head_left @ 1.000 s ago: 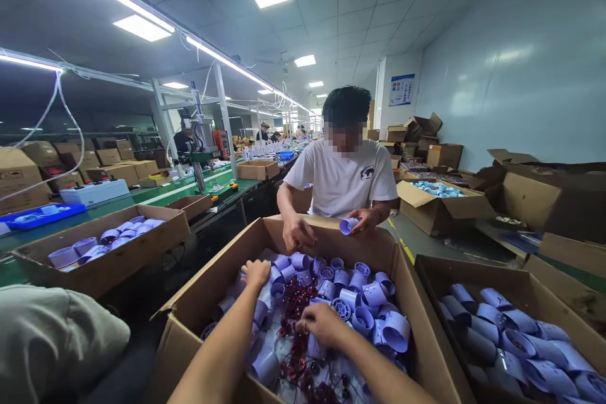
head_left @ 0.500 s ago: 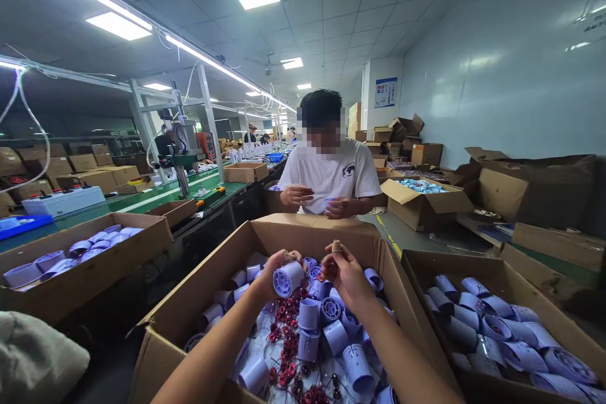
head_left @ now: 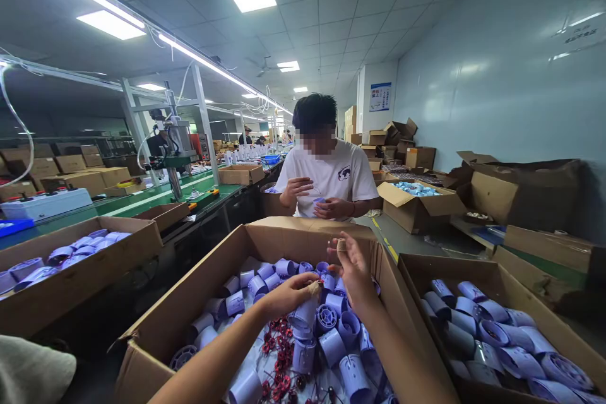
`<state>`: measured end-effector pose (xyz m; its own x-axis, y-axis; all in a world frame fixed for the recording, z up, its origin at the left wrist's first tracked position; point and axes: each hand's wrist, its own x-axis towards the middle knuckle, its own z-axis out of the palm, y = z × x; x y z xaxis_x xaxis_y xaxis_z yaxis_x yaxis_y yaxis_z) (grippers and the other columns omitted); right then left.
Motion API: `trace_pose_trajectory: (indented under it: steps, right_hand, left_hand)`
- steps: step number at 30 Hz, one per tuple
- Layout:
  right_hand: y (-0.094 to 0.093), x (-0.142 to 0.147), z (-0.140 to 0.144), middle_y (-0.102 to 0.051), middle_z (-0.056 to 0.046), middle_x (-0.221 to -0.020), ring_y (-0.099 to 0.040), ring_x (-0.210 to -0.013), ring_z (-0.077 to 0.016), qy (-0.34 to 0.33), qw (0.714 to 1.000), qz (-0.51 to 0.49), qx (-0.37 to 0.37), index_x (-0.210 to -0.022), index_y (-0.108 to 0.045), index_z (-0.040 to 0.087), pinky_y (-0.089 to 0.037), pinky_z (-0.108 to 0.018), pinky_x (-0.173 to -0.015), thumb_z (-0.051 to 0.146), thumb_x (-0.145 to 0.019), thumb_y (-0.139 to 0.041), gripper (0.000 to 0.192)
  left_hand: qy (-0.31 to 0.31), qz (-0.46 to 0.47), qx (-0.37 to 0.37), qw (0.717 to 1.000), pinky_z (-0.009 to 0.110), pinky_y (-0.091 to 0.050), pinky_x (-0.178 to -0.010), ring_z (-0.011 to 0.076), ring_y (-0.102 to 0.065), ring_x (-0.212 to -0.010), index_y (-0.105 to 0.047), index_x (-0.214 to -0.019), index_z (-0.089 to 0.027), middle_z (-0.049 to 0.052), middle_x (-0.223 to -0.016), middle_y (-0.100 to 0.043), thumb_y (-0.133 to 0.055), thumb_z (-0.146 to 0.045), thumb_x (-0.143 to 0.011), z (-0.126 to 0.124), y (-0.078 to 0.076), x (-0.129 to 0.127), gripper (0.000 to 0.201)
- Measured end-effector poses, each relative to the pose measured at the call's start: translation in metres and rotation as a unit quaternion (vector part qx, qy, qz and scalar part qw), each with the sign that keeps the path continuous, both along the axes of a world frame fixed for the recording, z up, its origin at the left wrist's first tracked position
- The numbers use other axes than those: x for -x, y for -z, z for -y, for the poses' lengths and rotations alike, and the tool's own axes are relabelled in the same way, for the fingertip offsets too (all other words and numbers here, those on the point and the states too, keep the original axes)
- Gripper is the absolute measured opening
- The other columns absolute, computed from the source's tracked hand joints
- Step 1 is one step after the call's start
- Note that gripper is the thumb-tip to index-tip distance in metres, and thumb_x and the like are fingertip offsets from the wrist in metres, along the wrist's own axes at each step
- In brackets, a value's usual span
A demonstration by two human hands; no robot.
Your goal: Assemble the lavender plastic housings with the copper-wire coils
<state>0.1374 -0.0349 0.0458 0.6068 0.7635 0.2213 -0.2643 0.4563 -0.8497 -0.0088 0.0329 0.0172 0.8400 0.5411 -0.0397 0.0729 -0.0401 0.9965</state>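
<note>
Over the middle of a large cardboard box, my left hand (head_left: 296, 293) has its fingers closed around a lilac plastic cup (head_left: 303, 315), partly covered by the hand. A bit of red shows at its fingertips, too small to make out. My right hand (head_left: 353, 268) is raised to the right of it, fingers apart and nothing visible in them. Tan tape wraps a digit on each hand. Below lie many more lilac cups (head_left: 331, 346), some with spoked ends. Small red parts with dark wires (head_left: 279, 353) lie in a strip between them.
The large box's wall (head_left: 303, 233) surrounds the work area. Boxes of lilac cups flank it, one on the left (head_left: 142, 246), one on the right (head_left: 411, 271). A co-worker (head_left: 326, 170) across from me holds a lilac piece. A bench press (head_left: 175, 151) stands far left.
My left hand has moved right and slightly down, turning the cup beneath it. My right hand has opened its fingers and shifted slightly right. The view has shifted slightly.
</note>
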Motion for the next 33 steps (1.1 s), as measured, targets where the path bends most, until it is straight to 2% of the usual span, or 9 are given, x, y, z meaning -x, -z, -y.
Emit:
trace_pose_trajectory:
  steps: [2, 3, 8, 13, 17, 20, 23, 27, 33]
  right_hand:
    - [0.001, -0.005, 0.000, -0.066, -0.004, -0.089, -0.061, -0.077, -0.0200, 0.111, 0.988, 0.103, 0.023, -0.096, -0.062, 0.023, -0.049, -0.029, -0.060, 0.064, -0.059, -0.071, 0.056]
    - [0.002, -0.007, 0.000, -0.066, -0.005, -0.085, -0.060, -0.075, -0.0203, 0.123, 0.979, 0.160, 0.033, -0.089, -0.065, 0.021, -0.049, -0.031, -0.064, 0.063, -0.062, -0.069, 0.050]
    - [0.011, 0.001, 0.002, -0.070, -0.007, -0.080, -0.062, -0.076, -0.0229, -0.069, 0.952, 0.294, 0.051, -0.076, -0.072, 0.020, -0.048, -0.036, -0.074, 0.055, -0.063, -0.073, 0.037]
    - [0.018, 0.007, -0.004, -0.064, 0.000, -0.059, -0.056, -0.060, -0.0162, -0.137, 0.967, 0.213, 0.043, -0.068, -0.071, 0.019, -0.044, -0.029, -0.060, 0.053, -0.057, -0.080, 0.037]
    - [0.010, -0.001, -0.001, -0.067, 0.000, -0.064, -0.057, -0.061, -0.0137, -0.134, 0.987, 0.089, 0.022, -0.067, -0.068, 0.018, -0.044, -0.025, -0.057, 0.058, -0.052, -0.081, 0.044]
    - [0.000, -0.008, 0.008, -0.071, -0.003, -0.071, -0.063, -0.066, -0.0146, -0.203, 0.979, -0.028, 0.018, -0.070, -0.068, 0.018, -0.048, -0.025, -0.060, 0.053, -0.051, -0.084, 0.043]
    - [-0.005, -0.010, 0.014, -0.073, -0.003, -0.074, -0.066, -0.066, -0.0129, -0.267, 0.956, -0.123, 0.019, -0.070, -0.068, 0.017, -0.051, -0.022, -0.060, 0.044, -0.050, -0.088, 0.039]
    - [-0.001, -0.008, 0.014, -0.071, 0.000, -0.065, -0.061, -0.055, -0.0077, -0.289, 0.944, -0.157, 0.015, -0.066, -0.066, 0.016, -0.049, -0.016, -0.050, 0.039, -0.050, -0.090, 0.036]
    - [0.000, -0.003, 0.016, -0.070, 0.002, -0.063, -0.062, -0.055, -0.0074, -0.282, 0.949, -0.139, 0.008, -0.079, -0.070, 0.020, -0.051, -0.015, -0.052, 0.038, -0.053, -0.088, 0.037]
  left_hand:
    - [-0.019, 0.022, 0.017, 0.999, 0.024, -0.032, -0.060, 0.0102, -0.045, -0.063, -0.058, -0.093, -0.019, -0.003, -0.075, -0.054, -0.070, -0.062, -0.065, -0.002, 0.002, 0.000, 0.052]
    - [-0.030, 0.035, 0.027, 0.999, 0.024, -0.032, -0.060, 0.0100, -0.045, -0.061, -0.057, -0.094, -0.020, -0.003, -0.075, -0.055, -0.069, -0.063, -0.065, -0.004, 0.002, -0.001, 0.053]
    - [-0.055, 0.076, 0.055, 0.994, 0.022, -0.034, -0.059, 0.0095, -0.047, -0.060, -0.058, -0.094, -0.020, -0.003, -0.074, -0.055, -0.074, -0.059, -0.062, -0.005, 0.002, -0.001, 0.052]
    - [-0.043, 0.070, 0.043, 0.996, 0.021, -0.034, -0.057, 0.0097, -0.047, -0.060, -0.058, -0.092, -0.020, -0.002, -0.076, -0.057, -0.071, -0.062, -0.064, -0.007, 0.002, 0.002, 0.052]
    - [-0.038, 0.061, -0.003, 0.997, 0.022, -0.034, -0.057, 0.0107, -0.046, -0.060, -0.052, -0.106, -0.021, -0.003, -0.074, -0.056, -0.066, -0.065, -0.065, -0.014, 0.000, 0.008, 0.062]
    - [-0.101, 0.055, -0.097, 0.989, 0.022, -0.036, -0.059, 0.0105, -0.046, -0.063, -0.046, -0.105, -0.022, -0.002, -0.083, -0.055, -0.070, -0.056, -0.065, -0.016, -0.007, 0.013, 0.057]
    - [-0.179, 0.043, -0.224, 0.957, 0.024, -0.040, -0.067, 0.0128, -0.049, -0.074, -0.044, -0.100, -0.023, -0.001, -0.094, -0.053, -0.084, -0.040, -0.050, -0.016, -0.018, 0.017, 0.067]
    - [-0.264, 0.043, -0.308, 0.913, 0.026, -0.042, -0.071, 0.0150, -0.051, -0.077, -0.046, -0.103, -0.023, -0.002, -0.092, -0.055, -0.088, -0.030, -0.043, -0.016, -0.026, 0.021, 0.073]
    - [-0.264, 0.072, -0.321, 0.906, 0.029, -0.045, -0.071, 0.0170, -0.058, -0.074, -0.047, -0.108, -0.024, -0.001, -0.090, -0.064, -0.086, -0.028, -0.048, -0.019, -0.024, 0.022, 0.072]
